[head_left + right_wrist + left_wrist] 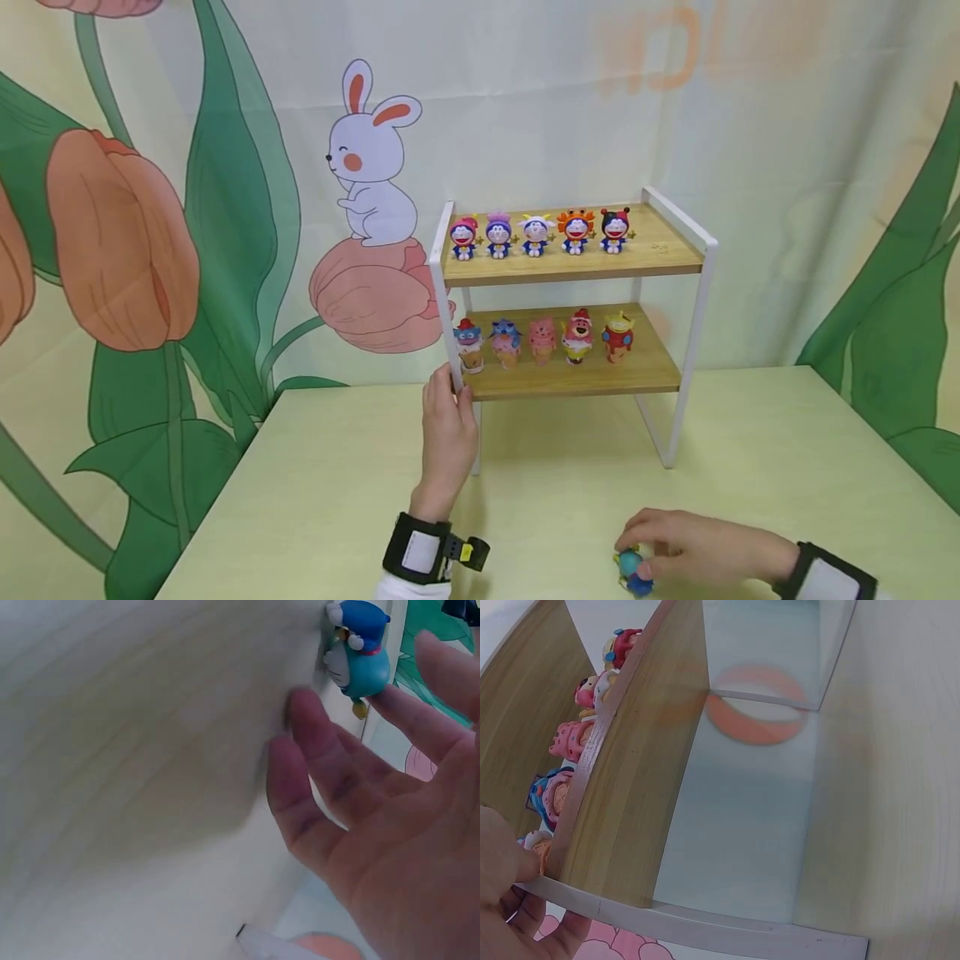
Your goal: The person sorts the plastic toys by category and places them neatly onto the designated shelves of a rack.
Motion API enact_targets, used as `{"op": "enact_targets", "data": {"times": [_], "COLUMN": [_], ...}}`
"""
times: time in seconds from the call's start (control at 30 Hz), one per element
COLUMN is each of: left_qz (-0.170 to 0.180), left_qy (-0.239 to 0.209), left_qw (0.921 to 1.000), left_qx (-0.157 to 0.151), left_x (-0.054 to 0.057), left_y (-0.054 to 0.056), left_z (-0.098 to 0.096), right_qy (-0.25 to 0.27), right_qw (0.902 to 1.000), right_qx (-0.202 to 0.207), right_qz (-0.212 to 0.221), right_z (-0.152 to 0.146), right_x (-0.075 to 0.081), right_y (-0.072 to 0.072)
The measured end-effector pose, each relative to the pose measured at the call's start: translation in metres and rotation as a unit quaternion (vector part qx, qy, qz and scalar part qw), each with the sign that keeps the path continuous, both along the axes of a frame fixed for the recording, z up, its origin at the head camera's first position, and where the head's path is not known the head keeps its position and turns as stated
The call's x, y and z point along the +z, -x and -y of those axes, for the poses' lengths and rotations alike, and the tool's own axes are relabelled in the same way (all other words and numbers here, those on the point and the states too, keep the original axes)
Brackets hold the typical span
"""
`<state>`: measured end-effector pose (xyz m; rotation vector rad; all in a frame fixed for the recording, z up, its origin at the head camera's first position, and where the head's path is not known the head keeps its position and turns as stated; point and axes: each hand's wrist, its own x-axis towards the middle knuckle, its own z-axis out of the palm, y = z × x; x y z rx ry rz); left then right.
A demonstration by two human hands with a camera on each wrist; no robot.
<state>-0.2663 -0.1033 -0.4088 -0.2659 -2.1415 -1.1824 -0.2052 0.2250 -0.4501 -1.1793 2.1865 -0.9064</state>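
Observation:
My left hand (448, 425) grips the white left post of a two-tier shelf (577, 383) at the lower board; in the left wrist view its fingers (568, 934) lie around the frame, near the end figurine. On the table at front right, my right hand (686, 546) is at a small teal-and-blue figurine (632, 567). In the right wrist view one fingertip comes right up to the figurine (367, 652), while the thumb stands apart from it and the other fingers extend beside it.
Several blue-and-white figurines with different headgear (536, 237) line the upper board. Several ice-cream-cone figurines (542, 342) stand in a row on the lower one. The shelf stands on a pale table (337, 467), before a cloth backdrop (525, 108) printed with tulips and a rabbit.

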Motion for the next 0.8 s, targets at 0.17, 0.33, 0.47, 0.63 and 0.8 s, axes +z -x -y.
{"op": "enact_targets", "data": {"times": [0.17, 0.33, 0.47, 0.63, 0.8], "left_qz": [-0.005, -0.004, -0.006, -0.01, -0.014], "left_qy": [0.0, 0.001, -0.003, -0.001, -0.001], "left_qw": [1.0, 1.0, 1.0, 0.9999, 0.9999], "left_qx": [0.003, 0.007, 0.006, 0.004, 0.005], "left_x": [-0.0002, -0.0012, -0.0013, -0.0009, -0.0009], "left_y": [0.0003, -0.0003, -0.0001, 0.0008, 0.0015], "left_z": [0.0, -0.0008, -0.0013, -0.0017, -0.0013], "right_qy": [-0.007, -0.001, 0.004, -0.018, -0.021], "right_qw": [0.9992, 0.9972, 0.996, 0.9965, 0.9978], "right_qx": [-0.008, -0.002, 0.009, 0.025, 0.036], "right_qz": [0.039, 0.075, 0.089, 0.078, 0.051], "right_z": [-0.0014, -0.0036, -0.0035, -0.0007, 0.002], "right_x": [-0.0044, -0.005, -0.0025, -0.0025, -0.0044], "right_y": [0.0008, -0.0003, -0.0018, 0.0001, 0.0028]}}
